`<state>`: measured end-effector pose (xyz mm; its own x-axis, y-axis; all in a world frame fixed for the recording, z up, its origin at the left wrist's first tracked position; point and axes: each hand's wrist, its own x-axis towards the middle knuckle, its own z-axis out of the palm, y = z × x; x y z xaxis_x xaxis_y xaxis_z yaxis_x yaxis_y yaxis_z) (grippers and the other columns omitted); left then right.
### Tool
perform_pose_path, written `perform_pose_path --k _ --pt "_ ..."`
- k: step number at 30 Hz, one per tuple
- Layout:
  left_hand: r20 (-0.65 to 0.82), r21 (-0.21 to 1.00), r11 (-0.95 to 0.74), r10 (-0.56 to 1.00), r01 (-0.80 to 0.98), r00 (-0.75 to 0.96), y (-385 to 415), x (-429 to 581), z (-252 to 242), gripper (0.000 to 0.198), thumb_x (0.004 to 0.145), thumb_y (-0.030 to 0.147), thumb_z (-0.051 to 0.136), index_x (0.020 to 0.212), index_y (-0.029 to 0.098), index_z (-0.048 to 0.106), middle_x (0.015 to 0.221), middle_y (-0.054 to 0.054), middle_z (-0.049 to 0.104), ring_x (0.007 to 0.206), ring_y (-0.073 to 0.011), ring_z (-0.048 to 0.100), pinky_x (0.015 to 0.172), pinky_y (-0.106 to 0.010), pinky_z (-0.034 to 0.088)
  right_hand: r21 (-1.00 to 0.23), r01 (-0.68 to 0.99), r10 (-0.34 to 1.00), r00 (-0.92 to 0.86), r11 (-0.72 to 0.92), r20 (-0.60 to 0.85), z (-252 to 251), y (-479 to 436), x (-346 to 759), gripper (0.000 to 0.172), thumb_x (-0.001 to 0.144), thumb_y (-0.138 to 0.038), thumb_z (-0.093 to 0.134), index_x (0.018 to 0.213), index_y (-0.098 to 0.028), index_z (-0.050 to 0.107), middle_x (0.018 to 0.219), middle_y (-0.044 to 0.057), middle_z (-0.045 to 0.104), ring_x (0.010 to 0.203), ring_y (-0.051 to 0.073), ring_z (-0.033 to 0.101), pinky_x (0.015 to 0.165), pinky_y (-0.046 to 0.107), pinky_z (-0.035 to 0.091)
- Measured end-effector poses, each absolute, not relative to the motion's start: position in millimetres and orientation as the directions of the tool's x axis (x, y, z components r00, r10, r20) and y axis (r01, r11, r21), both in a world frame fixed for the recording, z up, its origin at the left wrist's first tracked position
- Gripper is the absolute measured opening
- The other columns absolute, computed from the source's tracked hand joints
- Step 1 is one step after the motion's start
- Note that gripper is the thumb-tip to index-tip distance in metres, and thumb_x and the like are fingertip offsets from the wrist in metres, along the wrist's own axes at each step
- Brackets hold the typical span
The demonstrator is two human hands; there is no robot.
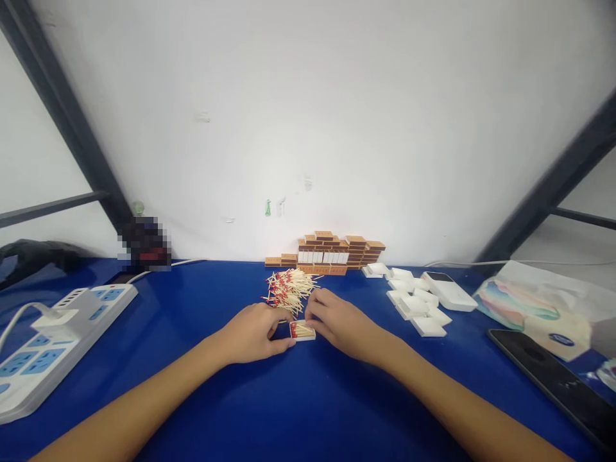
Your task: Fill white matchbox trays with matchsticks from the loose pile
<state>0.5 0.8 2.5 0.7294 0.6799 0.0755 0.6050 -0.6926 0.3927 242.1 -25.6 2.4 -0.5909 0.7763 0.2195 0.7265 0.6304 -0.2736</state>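
Note:
A small white matchbox tray [307, 338] lies on the blue table, partly filled with red-tipped matches [301, 330]. My left hand [253, 333] grips its left end, thumb at the near corner and index finger at the far one. Over the tray's far right corner, my right hand [344, 321] has its fingers drawn together; whatever they pinch is hidden. Just beyond both hands spreads a loose heap of matches [289, 289], red heads mostly toward the left.
Brown matchboxes [323, 269] stand stacked against the wall. White empty trays [411, 305] are piled at right, near a white device [447, 292], a tissue pack [534, 314] and a black phone [553, 385]. A power strip [62, 359] lies left.

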Motion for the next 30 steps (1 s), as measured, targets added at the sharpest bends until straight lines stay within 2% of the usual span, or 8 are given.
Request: perform_pose_path --k 8,19,23,27,30 --pt "0.102 0.362 -0.722 0.660 0.590 0.745 0 1 1 0.023 0.091 0.043 0.065 0.096 0.021 0.065 0.065 0.003 0.062 0.058 -0.0140 0.057 0.056 -0.025 0.032 -0.375 0.700 0.793 -0.558 0.607 0.243 -7 -25 237 0.005 0.097 -0.019 0.063 0.093 -0.018 0.065 0.102 0.006 0.061 0.101 0.020 0.057 0.086 0.032 0.048" --pt "0.105 0.343 -0.730 0.654 0.591 0.749 0 1 1 0.023 0.090 0.043 0.065 0.098 0.021 0.067 0.065 0.003 0.063 0.058 -0.0146 0.057 0.055 -0.026 0.032 -0.354 0.714 0.796 -0.564 0.604 0.220 -6 -24 237 0.010 0.102 -0.021 0.057 0.094 -0.019 0.063 0.104 0.006 0.060 0.100 0.020 0.057 0.083 0.031 0.047" --pt "0.114 0.366 -0.729 0.652 0.579 0.749 -1 1 2 0.027 0.090 0.041 0.066 0.109 0.023 0.069 0.064 0.004 0.062 0.058 -0.0141 0.058 0.057 -0.025 0.034 -0.335 0.719 0.793 -0.539 0.609 0.285 -5 -17 243 0.011 0.102 -0.020 0.054 0.097 -0.019 0.063 0.102 0.007 0.061 0.095 0.020 0.059 0.081 0.032 0.048" --pt "0.226 0.362 -0.733 0.669 0.576 0.708 -2 0 6 0.033 0.093 0.044 0.062 0.118 0.022 0.068 0.063 0.004 0.061 0.057 -0.0134 0.056 0.060 -0.025 0.036 -0.341 0.738 0.803 -0.454 0.582 0.386 -3 -5 256 0.014 0.103 -0.023 0.051 0.096 -0.019 0.063 0.098 0.006 0.062 0.088 0.018 0.059 0.077 0.030 0.046" --pt "0.210 0.356 -0.731 0.670 0.582 0.712 -1 0 7 0.033 0.093 0.045 0.062 0.115 0.022 0.069 0.064 0.003 0.062 0.058 -0.0138 0.056 0.059 -0.025 0.034 -0.348 0.780 0.829 -0.361 0.519 0.427 -4 4 266 0.018 0.104 -0.025 0.049 0.093 -0.019 0.061 0.094 0.005 0.063 0.082 0.018 0.059 0.074 0.030 0.044"
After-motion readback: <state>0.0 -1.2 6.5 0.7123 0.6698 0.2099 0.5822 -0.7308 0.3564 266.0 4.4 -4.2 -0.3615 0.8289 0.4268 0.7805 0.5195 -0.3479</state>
